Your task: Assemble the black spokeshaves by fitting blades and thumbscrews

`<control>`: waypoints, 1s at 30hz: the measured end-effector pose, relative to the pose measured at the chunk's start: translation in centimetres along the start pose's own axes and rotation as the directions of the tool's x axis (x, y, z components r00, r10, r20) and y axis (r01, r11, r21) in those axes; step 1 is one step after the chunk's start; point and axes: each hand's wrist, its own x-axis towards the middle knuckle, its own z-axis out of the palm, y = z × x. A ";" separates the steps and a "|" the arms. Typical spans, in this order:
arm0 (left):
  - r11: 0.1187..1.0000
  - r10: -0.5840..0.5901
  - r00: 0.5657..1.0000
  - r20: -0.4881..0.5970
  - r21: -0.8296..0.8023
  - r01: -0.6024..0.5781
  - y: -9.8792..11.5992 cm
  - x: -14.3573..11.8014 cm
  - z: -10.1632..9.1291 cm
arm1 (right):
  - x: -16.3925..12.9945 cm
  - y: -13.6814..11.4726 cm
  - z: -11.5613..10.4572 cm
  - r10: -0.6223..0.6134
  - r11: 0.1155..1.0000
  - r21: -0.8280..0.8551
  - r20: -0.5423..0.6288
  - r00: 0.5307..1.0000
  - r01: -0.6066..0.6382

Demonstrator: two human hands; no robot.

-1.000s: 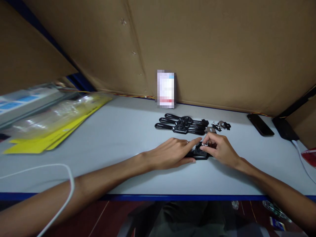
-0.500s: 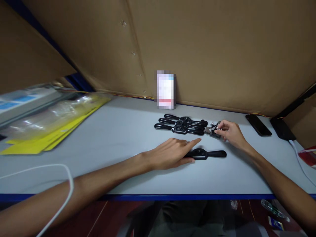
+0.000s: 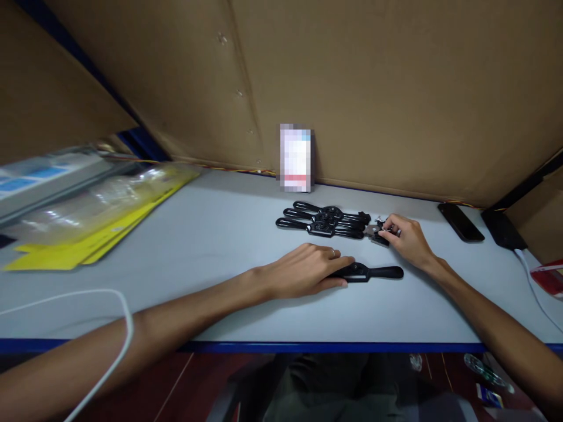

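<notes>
My left hand (image 3: 308, 271) lies flat over one end of a black handle (image 3: 372, 272) on the counter (image 3: 229, 234), pinning it so it cannot slide. My right hand (image 3: 407, 237) pinches small metal parts (image 3: 379, 232) just beside the stacked black handles (image 3: 323, 221).

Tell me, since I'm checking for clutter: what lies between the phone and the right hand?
Nothing: in the head view the table is bare between the phone and the right hand.
</notes>
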 end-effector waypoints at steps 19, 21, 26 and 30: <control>0.994 -0.063 0.995 -0.079 -0.092 0.055 0.6 1.0 -1.1 | 1.4 3.6 -2.8 0.202 0.972 -0.104 -0.099 0.974 -0.212; 0.998 -0.058 0.996 -0.069 -0.007 0.058 -0.2 0.6 -1.8 | 1.5 4.2 -3.1 0.206 0.970 -0.116 -0.069 0.976 -0.213; 0.978 -0.149 0.986 -0.078 0.138 0.158 -2.7 -0.6 -3.3 | 1.3 4.7 -2.8 0.161 0.981 -0.118 0.044 0.986 -0.155; 0.970 -0.195 0.975 -0.110 0.127 0.209 -4.5 -1.0 -3.4 | 1.1 4.3 -2.5 0.110 0.987 -0.126 0.090 0.990 -0.098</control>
